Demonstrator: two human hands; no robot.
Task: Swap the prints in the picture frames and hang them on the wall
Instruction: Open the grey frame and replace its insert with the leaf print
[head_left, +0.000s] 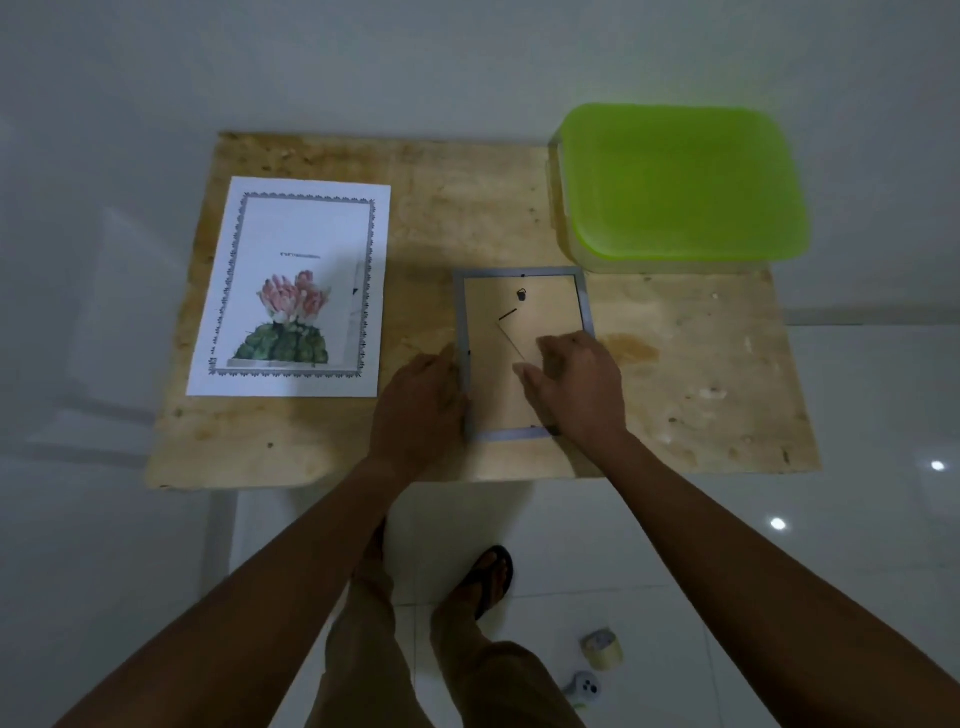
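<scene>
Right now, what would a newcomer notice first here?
The bright green box lid at the table's far right corner grabs the eye first. Then the cactus print lying flat on the left, and the left hand and right hand on the face-down grey frame in the middle.

Corner of picture frame (545, 306) beneath right hand (582, 387); print caption (300, 255) illegible.
</scene>
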